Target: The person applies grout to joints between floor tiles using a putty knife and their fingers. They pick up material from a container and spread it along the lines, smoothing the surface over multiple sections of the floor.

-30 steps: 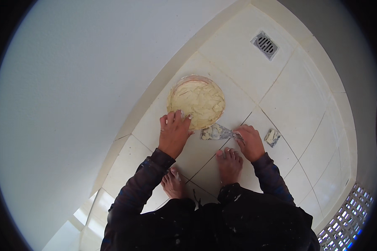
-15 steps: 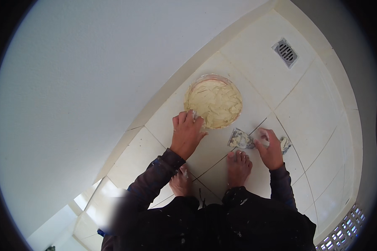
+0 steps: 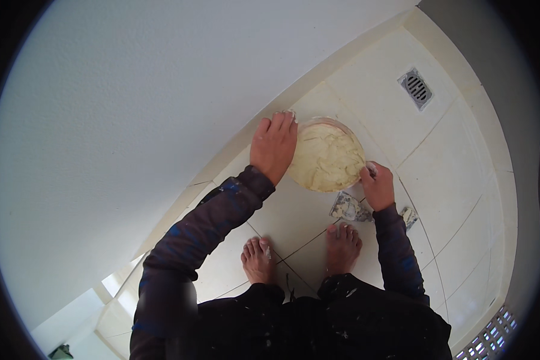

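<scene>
Both hands' grip (image 3: 274, 147) (image 3: 378, 186), round putty-filled pan (image 3: 327, 157)

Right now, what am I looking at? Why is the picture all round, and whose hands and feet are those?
A camera worn on a person's head looks straight down, and its wide lens bends everything into a circle. The hands and bare feet are that person's own. The left hand grips one side of a round shallow bowl of pale yellow paste on the cream tiled floor. The right hand holds the opposite rim. A paste-smeared flat scraper lies on the tiles beside the right foot. A square metal drain grate sits farther off, and a white wall rises on the left.
</scene>
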`<state>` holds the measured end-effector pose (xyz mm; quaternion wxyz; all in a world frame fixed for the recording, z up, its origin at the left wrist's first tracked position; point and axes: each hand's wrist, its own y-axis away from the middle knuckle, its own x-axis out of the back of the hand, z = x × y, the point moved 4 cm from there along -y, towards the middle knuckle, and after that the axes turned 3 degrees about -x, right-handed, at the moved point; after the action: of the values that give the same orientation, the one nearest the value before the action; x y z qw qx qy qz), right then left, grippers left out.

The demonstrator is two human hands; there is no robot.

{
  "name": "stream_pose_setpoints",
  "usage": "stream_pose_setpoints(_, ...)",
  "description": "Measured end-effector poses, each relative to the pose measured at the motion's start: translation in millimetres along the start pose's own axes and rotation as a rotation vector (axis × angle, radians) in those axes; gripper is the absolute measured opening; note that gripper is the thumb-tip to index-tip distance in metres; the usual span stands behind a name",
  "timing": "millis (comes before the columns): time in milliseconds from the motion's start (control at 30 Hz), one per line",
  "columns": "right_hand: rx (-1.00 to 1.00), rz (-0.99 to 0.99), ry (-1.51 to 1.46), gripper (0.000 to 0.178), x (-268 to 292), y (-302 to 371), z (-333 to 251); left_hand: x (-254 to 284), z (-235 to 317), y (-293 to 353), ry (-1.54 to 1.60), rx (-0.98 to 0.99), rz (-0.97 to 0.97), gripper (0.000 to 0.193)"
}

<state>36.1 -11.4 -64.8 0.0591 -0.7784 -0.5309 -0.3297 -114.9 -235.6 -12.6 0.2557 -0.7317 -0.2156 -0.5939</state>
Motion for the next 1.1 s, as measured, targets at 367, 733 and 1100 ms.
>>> stream_pose_setpoints(367,-0.17,0.009,-0.264,0.032,34.5,30.2,47.0,-88.4,7.0,8.4,-0.595,-0.102,-0.209,0.039)
stream_pose_setpoints(733,-0.192,-0.029,-0.213,0.031,36.5,33.6,37.7,-63.7,-63.4,209.7,-0.541,-0.138,-0.462,0.044)
stream_pose_setpoints(1100,-0.208,0.03,-0.211,0.034,29.6,42.5,39.7,1.3,-24.8,137.8,0.062,0.053,-0.193,0.039)
